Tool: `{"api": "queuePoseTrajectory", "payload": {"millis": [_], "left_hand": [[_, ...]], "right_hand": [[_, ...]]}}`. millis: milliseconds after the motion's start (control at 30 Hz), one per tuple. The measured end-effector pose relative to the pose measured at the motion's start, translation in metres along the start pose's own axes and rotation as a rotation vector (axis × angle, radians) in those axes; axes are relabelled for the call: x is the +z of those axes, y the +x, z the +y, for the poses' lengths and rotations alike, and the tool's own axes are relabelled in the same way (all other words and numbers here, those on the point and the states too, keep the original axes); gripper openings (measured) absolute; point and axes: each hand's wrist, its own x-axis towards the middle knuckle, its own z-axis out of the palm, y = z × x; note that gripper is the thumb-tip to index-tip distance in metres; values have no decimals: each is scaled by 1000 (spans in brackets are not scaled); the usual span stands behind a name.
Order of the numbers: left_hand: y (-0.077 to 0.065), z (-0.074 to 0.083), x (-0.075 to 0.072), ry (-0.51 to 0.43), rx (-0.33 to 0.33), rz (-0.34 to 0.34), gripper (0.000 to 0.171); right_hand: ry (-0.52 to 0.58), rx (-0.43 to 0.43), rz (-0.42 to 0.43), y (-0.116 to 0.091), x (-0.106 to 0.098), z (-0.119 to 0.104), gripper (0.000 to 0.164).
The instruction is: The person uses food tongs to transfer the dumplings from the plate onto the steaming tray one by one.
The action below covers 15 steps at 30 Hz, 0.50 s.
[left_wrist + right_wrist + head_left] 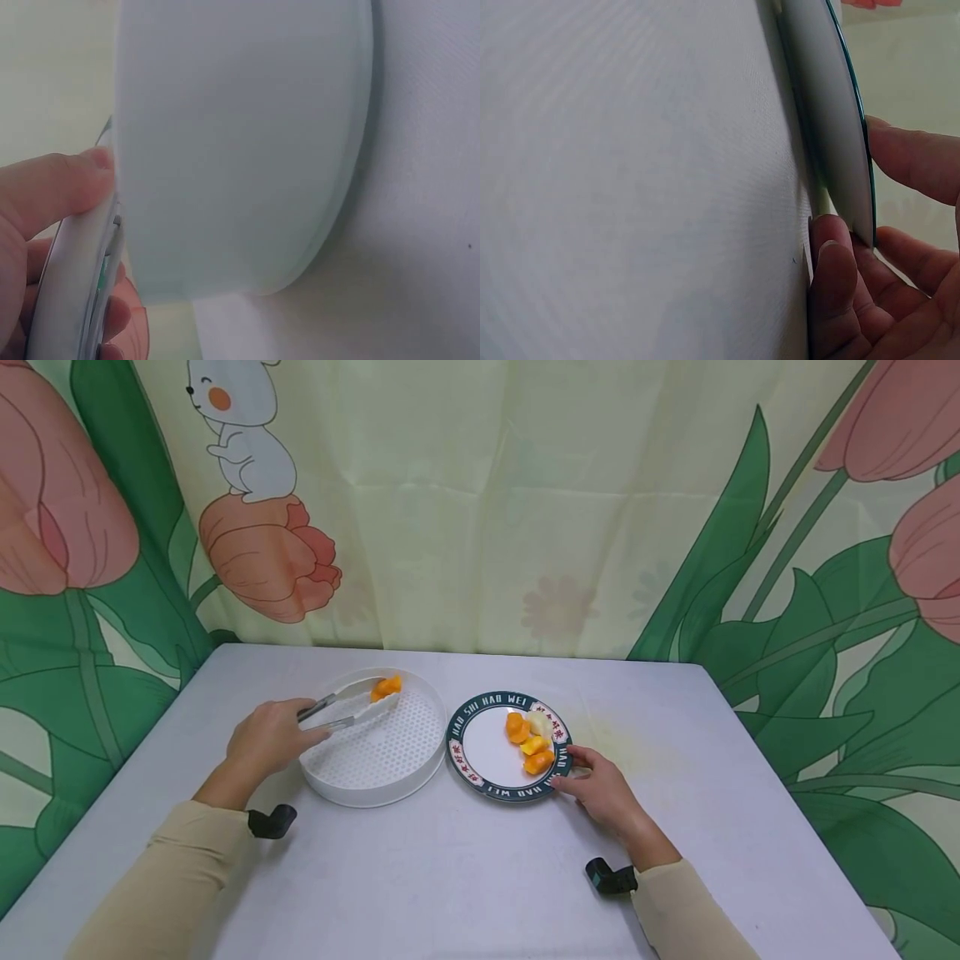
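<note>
My left hand grips a pair of tongs, their handles along the fingers in the left wrist view. Between the tong tips is an orange dumpling-like piece, over the far part of a round white tray with a dimpled floor. At the right, my right hand pinches the edge of a round plate with a dark patterned rim. Thumb above and fingers below hold that edge in the right wrist view. On the plate sit several small pieces, orange and yellow ones and a pale one.
Tray and plate stand side by side on a table with a white cover. Behind the table's far edge hangs a curtain printed with flowers and an animal. A black wrist camera is worn on the left wrist, another on the right.
</note>
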Motion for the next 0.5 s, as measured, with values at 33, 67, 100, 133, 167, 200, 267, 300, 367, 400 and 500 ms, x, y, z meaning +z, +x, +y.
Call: {"api": "queuePoseTrajectory", "payload": {"millis": [33, 67, 100, 133, 167, 200, 267, 300, 367, 400, 500], "left_hand": [[0, 0, 1, -2, -6, -3, 70], [0, 0, 1, -4, -13, -8, 71], [1, 1, 2, -6, -18, -10, 71], [1, 1, 2, -7, -24, -14, 71], [1, 1, 2, -9, -29, -17, 71], [1, 1, 3, -10, -33, -18, 71], [2, 0, 3, -11, -40, -17, 71], [2, 0, 4, -11, -43, -16, 72], [2, 0, 5, -10, -47, -15, 72], [3, 0, 5, -12, -50, -16, 72], [3, -1, 6, -9, -55, -20, 72]], "right_hand": [[2, 3, 0, 0, 0, 0, 73], [2, 2, -1, 0, 0, 0, 73], [3, 2, -1, 0, 0, 0, 73], [2, 0, -2, 0, 0, 0, 73], [1, -2, -1, 0, 0, 0, 73], [-2, -5, -2, 0, 0, 0, 73], [-5, -8, -2, -1, 0, 0, 73], [-6, -8, -1, -1, 0, 0, 73], [-9, -7, 0, -1, -1, 0, 73], [-10, -5, 0, -1, -1, -1, 73], [-11, -5, -1, -2, -1, -1, 73]]}}
